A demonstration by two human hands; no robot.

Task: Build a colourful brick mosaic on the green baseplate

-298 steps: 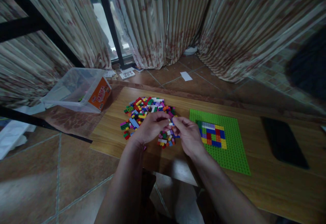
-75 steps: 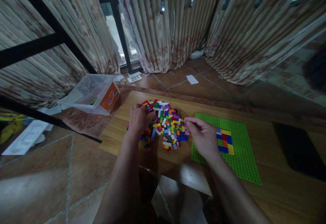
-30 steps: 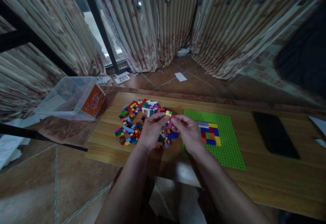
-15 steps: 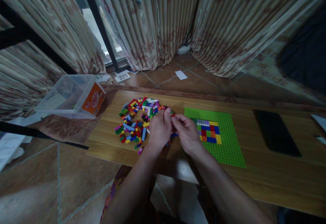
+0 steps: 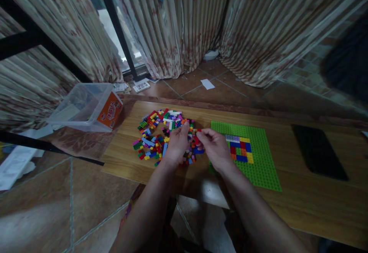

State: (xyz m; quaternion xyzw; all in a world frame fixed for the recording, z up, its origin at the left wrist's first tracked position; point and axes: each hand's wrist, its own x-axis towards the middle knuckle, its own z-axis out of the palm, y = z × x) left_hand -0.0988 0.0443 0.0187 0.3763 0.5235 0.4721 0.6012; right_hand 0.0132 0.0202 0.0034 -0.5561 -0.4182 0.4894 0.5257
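A heap of small multicoloured toy bricks (image 5: pixel 148 142) lies on the wooden table. My left hand (image 5: pixel 177 142) hovers over the heap's right side, thumb raised and apart from the partly hidden fingers; I see nothing held in it. To its right, my right hand (image 5: pixel 214 147) pinches a small red brick (image 5: pixel 197 140) between thumb and fingers. Beyond that hand lies a green baseplate (image 5: pixel 264 161). A block of red, blue, yellow and lilac bricks (image 5: pixel 243 149) is fixed on the baseplate, its left part hidden by my right hand.
A clear plastic box (image 5: pixel 83 107) with an orange label stands beyond the table's left end. A dark flat tablet-like thing (image 5: pixel 319 151) lies on the table (image 5: pixel 296 207) at right. Striped curtains (image 5: pixel 178 27) hang behind, and a white paper (image 5: pixel 207 84) is on the floor.
My hands were together at the fingertips and have now drawn apart, the right one keeping a red brick. The whole view has shifted slightly.
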